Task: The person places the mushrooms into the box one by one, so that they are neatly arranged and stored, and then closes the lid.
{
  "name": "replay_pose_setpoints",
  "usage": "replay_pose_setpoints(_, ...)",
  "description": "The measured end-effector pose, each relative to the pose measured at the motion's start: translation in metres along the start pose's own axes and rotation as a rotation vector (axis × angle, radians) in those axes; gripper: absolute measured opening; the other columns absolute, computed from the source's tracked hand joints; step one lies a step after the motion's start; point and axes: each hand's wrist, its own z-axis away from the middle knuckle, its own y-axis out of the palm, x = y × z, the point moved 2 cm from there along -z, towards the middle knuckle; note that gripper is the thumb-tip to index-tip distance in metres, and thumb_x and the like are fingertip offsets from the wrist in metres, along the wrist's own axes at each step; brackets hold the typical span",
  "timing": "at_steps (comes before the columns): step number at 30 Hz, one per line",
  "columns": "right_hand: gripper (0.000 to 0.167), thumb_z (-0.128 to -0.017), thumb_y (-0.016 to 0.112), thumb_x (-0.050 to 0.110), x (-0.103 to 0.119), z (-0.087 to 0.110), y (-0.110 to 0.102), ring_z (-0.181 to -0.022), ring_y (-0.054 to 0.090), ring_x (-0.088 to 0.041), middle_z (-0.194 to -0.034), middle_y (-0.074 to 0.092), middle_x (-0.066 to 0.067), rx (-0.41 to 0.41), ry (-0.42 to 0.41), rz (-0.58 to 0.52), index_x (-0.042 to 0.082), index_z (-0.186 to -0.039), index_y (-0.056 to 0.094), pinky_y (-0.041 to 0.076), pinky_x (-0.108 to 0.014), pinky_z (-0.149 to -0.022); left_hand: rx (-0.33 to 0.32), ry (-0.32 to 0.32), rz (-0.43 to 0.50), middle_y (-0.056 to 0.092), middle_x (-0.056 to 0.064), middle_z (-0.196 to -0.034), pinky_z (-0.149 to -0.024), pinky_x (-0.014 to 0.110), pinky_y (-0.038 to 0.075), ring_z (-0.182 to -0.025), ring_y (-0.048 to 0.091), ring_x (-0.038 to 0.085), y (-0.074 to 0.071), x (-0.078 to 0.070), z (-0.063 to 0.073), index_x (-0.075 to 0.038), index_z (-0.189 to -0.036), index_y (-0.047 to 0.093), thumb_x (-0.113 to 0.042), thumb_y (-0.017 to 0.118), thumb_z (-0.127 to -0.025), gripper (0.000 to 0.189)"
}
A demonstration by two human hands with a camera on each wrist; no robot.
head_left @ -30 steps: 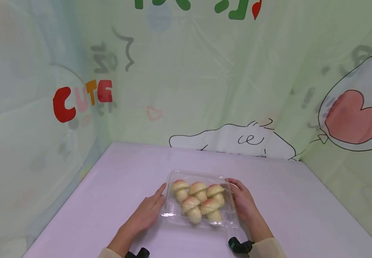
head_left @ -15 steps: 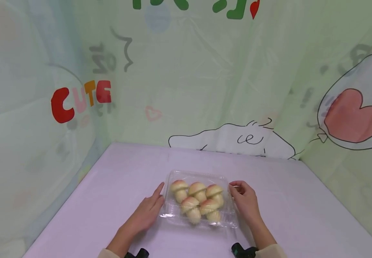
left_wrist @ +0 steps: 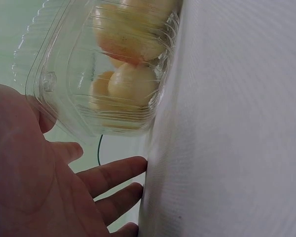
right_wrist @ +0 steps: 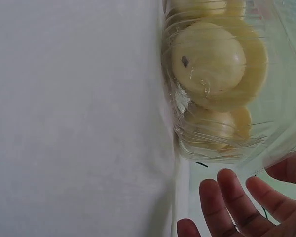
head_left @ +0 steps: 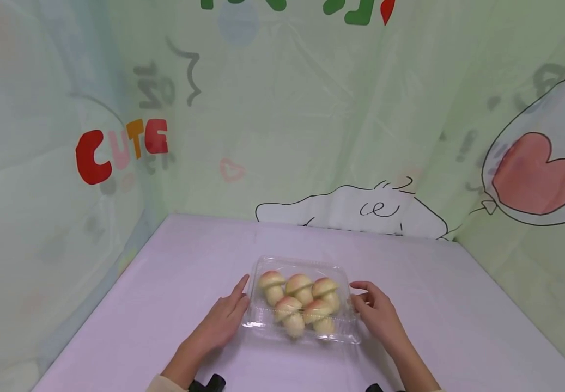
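A clear plastic clamshell box (head_left: 307, 264) sits on the table in the head view, its lid closed over several mushroom-shaped pieces (head_left: 299, 288) with pale stems and reddish caps. My left hand (head_left: 220, 324) lies along the box's left side, index finger stretched forward. In the left wrist view its thumb (left_wrist: 48, 121) is right at the box's rim, and the other fingers reach down beside the box. On the opposite side is my right hand (head_left: 380, 313), fingers loosely bent. The right wrist view has its thumb (right_wrist: 286, 168) by the rim and the fingers (right_wrist: 237, 197) apart from the box wall.
A pale lilac cloth covers the table (head_left: 204, 245). Printed fabric walls (head_left: 282, 120) enclose it at the back and both sides. Black wrist-camera mounts (head_left: 208, 384) show at the bottom edge of the head view.
My right hand has drawn back from the box's far right corner, outward and slightly toward me. The left hand and the box have hardly moved.
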Motion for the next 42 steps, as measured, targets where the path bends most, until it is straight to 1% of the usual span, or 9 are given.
replay_pose_setpoints(15, 0.046, -0.098, 0.057, 0.008, 0.003, 0.022, -0.007, -0.082, 0.061, -0.016, -0.100, 0.071, -0.012, 0.084, 0.047, -0.052, 0.001, -0.144, 0.052, 0.054, -0.028, -0.067, -0.001, 0.009, 0.000, 0.054, 0.022, -0.152, -0.122, 0.066, 0.024, -0.145, 0.045, 0.047, 0.000, -0.002, 0.000, -0.011, -0.163, 0.031, -0.030, 0.034, -0.113, 0.054)
replay_pose_setpoints(21, 0.052, -0.097, 0.057, 0.007, 0.005, 0.032, -0.008, -0.083, 0.064, -0.017, -0.102, 0.071, -0.011, 0.127, 0.087, -0.060, 0.003, -0.148, 0.048, 0.056, -0.032, -0.069, -0.009, 0.021, 0.024, 0.062, 0.020, -0.144, -0.124, 0.067, 0.018, -0.145, 0.046, 0.045, 0.000, -0.002, 0.001, -0.011, -0.164, 0.030, -0.029, 0.036, -0.112, 0.055)
replay_pose_setpoints(23, 0.054, -0.096, 0.058, 0.007, 0.005, 0.036, -0.009, -0.083, 0.064, -0.018, -0.104, 0.071, -0.011, 0.141, 0.100, -0.069, 0.004, -0.149, 0.047, 0.057, -0.033, -0.069, -0.010, 0.034, 0.031, 0.065, 0.019, -0.140, -0.122, 0.066, 0.024, -0.141, 0.052, 0.044, 0.000, -0.002, 0.001, -0.012, -0.164, 0.030, -0.029, 0.037, -0.112, 0.055)
replay_pose_setpoints(26, 0.057, -0.096, 0.061, 0.009, 0.004, 0.043, -0.011, -0.082, 0.065, -0.019, -0.104, 0.070, -0.011, 0.172, 0.112, -0.089, 0.005, -0.150, 0.045, 0.057, -0.033, -0.069, -0.016, 0.064, 0.020, 0.071, 0.014, -0.129, -0.114, 0.060, 0.041, -0.124, 0.065, 0.035, 0.000, -0.001, 0.001, -0.015, -0.162, 0.034, -0.029, 0.040, -0.112, 0.052)
replay_pose_setpoints(29, 0.062, -0.095, 0.062, 0.007, 0.002, 0.049, -0.014, -0.080, 0.067, -0.021, -0.098, 0.069, -0.011, 0.225, 0.087, -0.124, 0.002, -0.153, 0.040, 0.058, -0.032, -0.069, -0.026, 0.090, 0.001, 0.072, 0.003, -0.105, -0.089, 0.044, 0.055, -0.094, 0.066, 0.018, -0.002, -0.001, -0.001, -0.016, -0.159, 0.042, -0.029, 0.043, -0.112, 0.049)
replay_pose_setpoints(33, 0.070, -0.093, 0.061, 0.004, 0.000, 0.054, -0.014, -0.076, 0.066, -0.021, -0.089, 0.068, -0.011, 0.304, 0.043, -0.190, -0.002, -0.156, 0.031, 0.058, -0.031, -0.070, -0.006, 0.090, 0.011, 0.060, -0.003, -0.083, -0.070, 0.031, 0.047, -0.071, 0.053, 0.010, -0.005, -0.001, -0.002, -0.016, -0.157, 0.045, -0.028, 0.044, -0.111, 0.047)
replay_pose_setpoints(37, 0.073, -0.095, 0.060, 0.006, -0.001, 0.054, -0.012, -0.075, 0.063, -0.020, -0.082, 0.067, -0.009, 0.328, 0.057, -0.215, -0.002, -0.158, 0.025, 0.058, -0.031, -0.069, 0.045, 0.074, 0.039, 0.067, 0.000, -0.090, -0.067, 0.029, 0.047, -0.068, 0.054, 0.010, -0.008, 0.001, -0.002, -0.017, -0.159, 0.043, -0.024, 0.046, -0.108, 0.051)
replay_pose_setpoints(40, 0.071, -0.097, 0.058, 0.009, -0.002, 0.055, -0.010, -0.073, 0.062, -0.020, -0.078, 0.066, -0.007, 0.330, 0.101, -0.218, 0.000, -0.158, 0.024, 0.056, -0.030, -0.068, 0.081, 0.070, 0.056, 0.070, 0.001, -0.096, -0.066, 0.028, 0.047, -0.070, 0.055, 0.011, -0.009, 0.004, -0.002, -0.017, -0.160, 0.041, -0.019, 0.048, -0.101, 0.059)
replay_pose_setpoints(42, 0.071, -0.097, 0.056, 0.009, -0.002, 0.056, -0.008, -0.072, 0.061, -0.020, -0.077, 0.066, -0.008, 0.336, 0.124, -0.231, 0.000, -0.159, 0.022, 0.056, -0.031, -0.068, 0.109, 0.067, 0.066, 0.068, 0.000, -0.091, -0.064, 0.028, 0.046, -0.070, 0.055, 0.011, -0.010, 0.005, -0.003, -0.017, -0.161, 0.039, -0.016, 0.050, -0.095, 0.066)
